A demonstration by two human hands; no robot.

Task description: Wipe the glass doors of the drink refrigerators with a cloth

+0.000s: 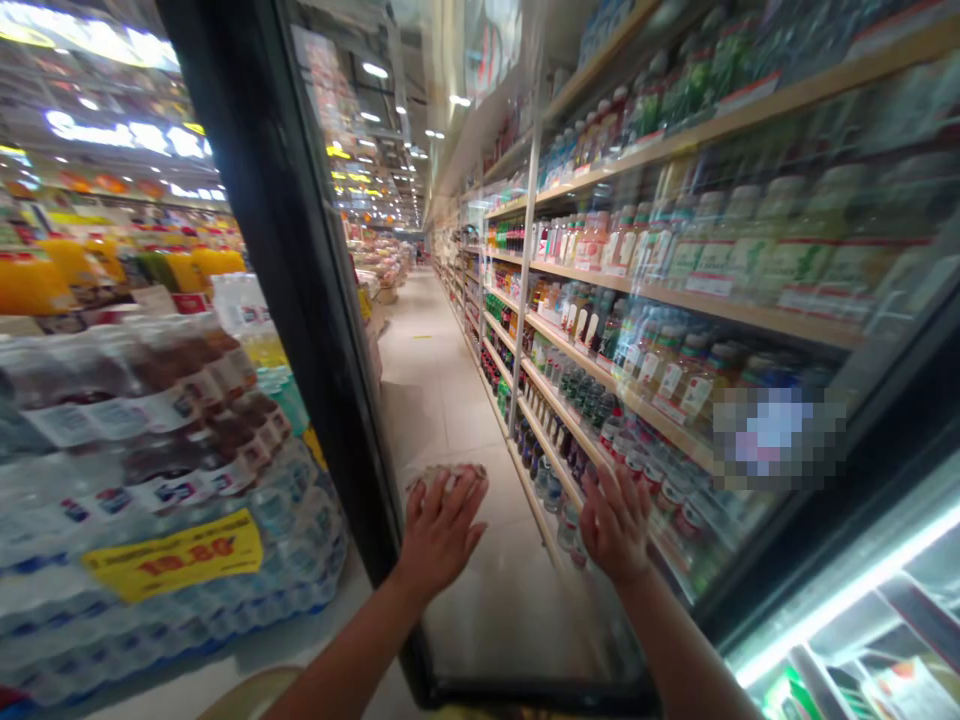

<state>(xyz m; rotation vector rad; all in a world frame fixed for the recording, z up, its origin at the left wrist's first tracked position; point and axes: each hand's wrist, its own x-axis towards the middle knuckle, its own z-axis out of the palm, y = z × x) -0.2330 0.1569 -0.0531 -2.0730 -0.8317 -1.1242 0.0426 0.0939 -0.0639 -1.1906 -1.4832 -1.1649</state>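
Observation:
A glass door [465, 640] with a thick black frame [296, 300] stands in front of me. My left hand [442, 530] is laid flat on the glass, palm down, fingers stretched out, and a faint reflection shows at its fingertips. Against the same pane, farther right, my right hand [619, 525] rests with its fingers spread. Neither hand holds anything. In the pane appear shelves [720, 130] with rows of bottled drinks [750, 235]; whether they are seen through the glass or mirrored in it I cannot tell.
On the left stands a stack of shrink-wrapped bottle packs [165, 440] with a yellow price sign [176, 555]. Orange bottles [34, 285] stand behind it. A tiled aisle [435, 360] runs into the distance. At lower right is a lit cooler [840, 600] with cartons.

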